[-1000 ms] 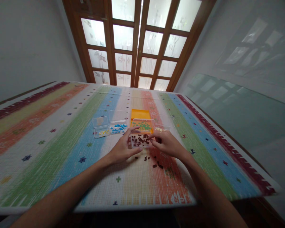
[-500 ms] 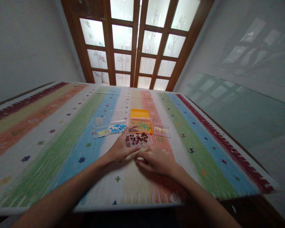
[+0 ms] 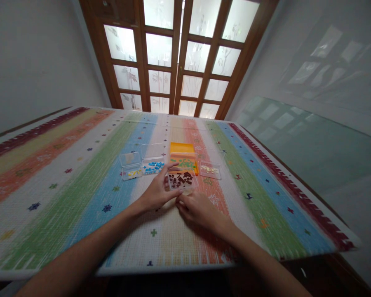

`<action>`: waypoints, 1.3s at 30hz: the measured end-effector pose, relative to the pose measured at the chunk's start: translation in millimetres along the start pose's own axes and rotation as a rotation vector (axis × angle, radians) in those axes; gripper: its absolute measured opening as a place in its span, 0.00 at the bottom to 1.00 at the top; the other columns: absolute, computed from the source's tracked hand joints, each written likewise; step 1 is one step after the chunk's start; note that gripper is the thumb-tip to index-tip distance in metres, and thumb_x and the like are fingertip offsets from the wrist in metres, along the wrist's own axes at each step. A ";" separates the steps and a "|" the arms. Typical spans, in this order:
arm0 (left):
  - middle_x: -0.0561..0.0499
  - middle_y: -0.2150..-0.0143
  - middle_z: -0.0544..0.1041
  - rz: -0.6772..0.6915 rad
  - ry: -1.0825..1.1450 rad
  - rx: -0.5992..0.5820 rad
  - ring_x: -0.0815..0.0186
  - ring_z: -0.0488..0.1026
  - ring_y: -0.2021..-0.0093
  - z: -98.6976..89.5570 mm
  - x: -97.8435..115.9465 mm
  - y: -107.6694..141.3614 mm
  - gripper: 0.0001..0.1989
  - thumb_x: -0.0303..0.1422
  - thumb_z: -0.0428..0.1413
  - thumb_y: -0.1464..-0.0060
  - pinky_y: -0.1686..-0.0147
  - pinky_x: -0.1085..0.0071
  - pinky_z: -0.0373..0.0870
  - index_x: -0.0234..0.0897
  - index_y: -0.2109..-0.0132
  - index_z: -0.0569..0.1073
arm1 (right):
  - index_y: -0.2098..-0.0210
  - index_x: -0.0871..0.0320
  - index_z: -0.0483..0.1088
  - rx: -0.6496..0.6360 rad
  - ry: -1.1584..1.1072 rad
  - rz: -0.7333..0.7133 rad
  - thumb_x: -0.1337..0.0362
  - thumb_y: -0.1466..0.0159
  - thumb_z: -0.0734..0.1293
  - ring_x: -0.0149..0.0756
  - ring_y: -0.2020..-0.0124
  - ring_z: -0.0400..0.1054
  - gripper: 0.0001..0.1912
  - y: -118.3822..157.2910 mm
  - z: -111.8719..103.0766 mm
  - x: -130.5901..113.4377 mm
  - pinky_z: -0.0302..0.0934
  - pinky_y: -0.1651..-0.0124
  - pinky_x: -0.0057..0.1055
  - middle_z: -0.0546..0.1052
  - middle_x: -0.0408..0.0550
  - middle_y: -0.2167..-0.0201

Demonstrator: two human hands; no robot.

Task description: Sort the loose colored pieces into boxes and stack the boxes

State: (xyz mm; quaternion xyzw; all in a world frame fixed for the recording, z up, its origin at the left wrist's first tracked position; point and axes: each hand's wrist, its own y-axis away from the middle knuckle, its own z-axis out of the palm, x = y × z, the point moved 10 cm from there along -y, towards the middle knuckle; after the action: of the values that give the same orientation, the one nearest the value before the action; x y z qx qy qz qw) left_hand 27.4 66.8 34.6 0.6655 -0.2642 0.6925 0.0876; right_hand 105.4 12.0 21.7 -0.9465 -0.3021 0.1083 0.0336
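Observation:
My left hand (image 3: 158,190) grips the left side of a clear box of dark brown pieces (image 3: 181,180), thumb at its near edge and fingers along its far left side. Just below the box's near edge is my right hand (image 3: 200,209), its fingers curled together; what they hold, if anything, is hidden. Behind the brown pieces sits a clear box with green pieces (image 3: 185,163), over an orange tray (image 3: 181,147). To the left are a box of blue pieces (image 3: 153,166) and a small box of yellow pieces (image 3: 132,173). Cream pieces (image 3: 209,169) lie in a box on the right.
A striped, patterned cloth (image 3: 89,198) covers the wide table. Beyond its far edge stand wooden doors with glass panes (image 3: 159,49). Walls rise on both sides, and a pale glass panel (image 3: 315,152) is at the right.
My right hand has curled a little more and its fingers are closer together near the box's front edge. My left hand and the boxes look unmoved.

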 end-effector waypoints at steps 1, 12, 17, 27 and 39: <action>0.42 0.39 0.72 0.005 -0.005 0.000 0.56 0.79 0.47 -0.3 0.6 -0.3 0.37 0.27 0.67 0.50 0.44 0.55 0.77 0.43 0.36 0.62 | 0.67 0.62 0.74 0.015 -0.009 0.011 0.72 0.33 0.64 0.33 0.74 0.65 0.08 0.0 -1.0 1.1 0.51 0.70 0.29 0.76 0.49 0.72; 0.41 0.38 0.71 0.021 0.025 -0.004 0.55 0.79 0.46 -0.5 -0.8 -0.5 0.37 0.29 0.68 0.50 0.42 0.53 0.76 0.43 0.36 0.62 | 0.67 0.61 0.78 0.048 -0.289 0.014 0.73 0.39 0.67 0.29 0.76 0.63 0.06 4.9 -27.2 8.4 0.50 0.69 0.25 0.73 0.42 0.78; 0.42 0.38 0.71 0.024 0.066 -0.007 0.54 0.78 0.44 1.5 -4.6 -1.0 0.38 0.31 0.69 0.51 0.40 0.51 0.73 0.44 0.36 0.62 | 0.64 0.60 0.79 0.215 -0.388 0.034 0.68 0.35 0.67 0.26 0.81 0.59 0.08 4.8 -67.1 28.1 0.49 0.72 0.24 0.69 0.38 0.82; 0.42 0.40 0.72 0.000 0.092 -0.060 0.55 0.77 0.45 10.7 -3.8 2.7 0.37 0.30 0.68 0.50 0.41 0.50 0.73 0.44 0.37 0.62 | 0.60 0.59 0.80 0.207 -0.183 0.088 0.69 0.33 0.68 0.33 0.73 0.70 0.07 -20.1 -65.7 52.4 0.53 0.67 0.27 0.81 0.48 0.72; 0.41 0.38 0.70 -0.026 0.114 -0.057 0.54 0.76 0.43 12.1 -3.9 4.6 0.37 0.30 0.68 0.51 0.41 0.50 0.73 0.44 0.36 0.62 | 0.59 0.59 0.81 0.188 -0.158 0.091 0.69 0.33 0.67 0.33 0.72 0.71 0.10 -24.6 -60.9 55.2 0.53 0.67 0.27 0.81 0.48 0.71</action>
State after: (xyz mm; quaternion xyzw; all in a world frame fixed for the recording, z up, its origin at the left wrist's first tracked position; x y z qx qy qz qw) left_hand 36.1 57.9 29.4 0.6257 -0.2698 0.7202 0.1306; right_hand 149.1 64.1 74.0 -0.9404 -0.2492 0.2116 0.0932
